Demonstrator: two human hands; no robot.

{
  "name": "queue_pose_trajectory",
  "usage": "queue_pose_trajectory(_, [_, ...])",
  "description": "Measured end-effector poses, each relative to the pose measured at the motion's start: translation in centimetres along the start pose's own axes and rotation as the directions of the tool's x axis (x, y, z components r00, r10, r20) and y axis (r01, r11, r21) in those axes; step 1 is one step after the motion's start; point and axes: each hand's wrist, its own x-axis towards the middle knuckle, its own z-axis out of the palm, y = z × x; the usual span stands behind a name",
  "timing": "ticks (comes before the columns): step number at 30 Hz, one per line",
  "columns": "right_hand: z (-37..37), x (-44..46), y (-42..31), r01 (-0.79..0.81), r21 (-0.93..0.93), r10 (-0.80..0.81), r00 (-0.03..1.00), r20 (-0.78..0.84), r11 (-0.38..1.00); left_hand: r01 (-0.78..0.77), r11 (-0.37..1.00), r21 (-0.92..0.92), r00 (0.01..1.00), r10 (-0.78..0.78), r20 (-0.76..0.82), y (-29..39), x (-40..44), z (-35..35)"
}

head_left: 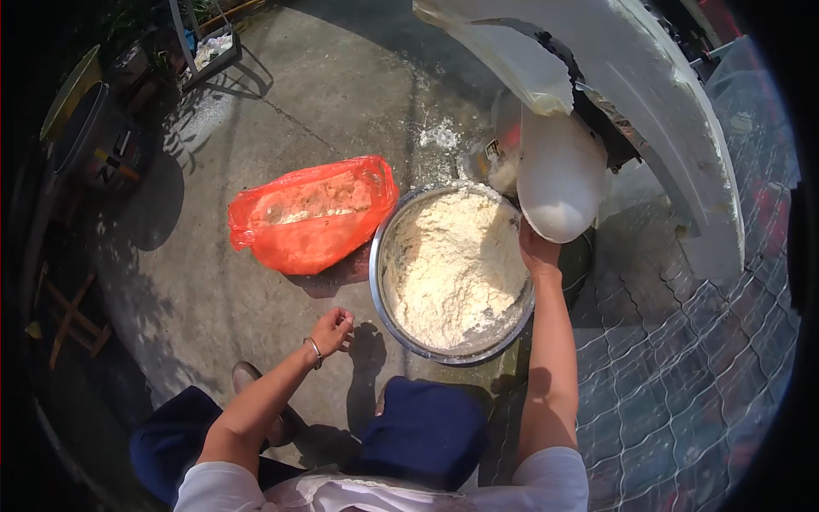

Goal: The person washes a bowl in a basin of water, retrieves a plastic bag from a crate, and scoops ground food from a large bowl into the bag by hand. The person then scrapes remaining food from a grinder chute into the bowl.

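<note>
A wide metal bowl (pixel 381 300) stands in front of me, heaped with pale, crumbly, flour-like stuff (pixel 452 264). My left hand (pixel 334 329), with a bracelet at the wrist, hovers left of the bowl's lower rim. Its fingers are curled in, and nothing shows in them. At the bowl's right rim, my right hand (pixel 537 253) reaches up against the lower end of a white rounded spout-like piece (pixel 561 175). That piece hides its fingers, so whether they grip it or the rim is unclear. Left of the bowl lies an open red plastic bag (pixel 311 243) with crumbly pale stuff inside.
A large white curved shell (pixel 682 111) with a ragged edge overhangs the upper right. Wire mesh (pixel 674 384) covers the right side. At the far left stand a dark bucket (pixel 98 145) and a small wooden frame (pixel 77 320). White powder (pixel 439 135) is spilled on the concrete.
</note>
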Motion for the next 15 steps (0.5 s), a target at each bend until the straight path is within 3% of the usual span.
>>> queue_pose_trajectory(4, [1.1, -0.2, 5.3, -0.332, 0.324, 0.391, 0.911, -0.133, 0.886, -0.115, 0.992, -0.056, 0.993, 0.115, 0.000, 0.5, 0.6, 1.0])
queue_pose_trajectory(7, [1.2, 1.9, 4.7, -0.399, 0.391, 0.515, 0.818, -0.257, 0.829, -0.068, 0.993, -0.096, 0.998, 0.067, -0.010, 0.7, 0.1, 1.7])
queue_pose_trajectory(12, [4.2, 3.8, 0.6, -0.433, 0.250, 0.499, 0.773, -0.391, 0.866, -0.019, 0.985, -0.170, 0.999, 0.012, -0.043, -0.9, -0.2, 1.3])
queue_pose_trajectory(15, [5.2, 3.0, -1.9, -0.322, 0.078, 0.330, 0.897, -0.295, 0.944, 0.006, 0.979, -0.206, 0.999, -0.015, -0.046, -2.0, 0.5, 0.9])
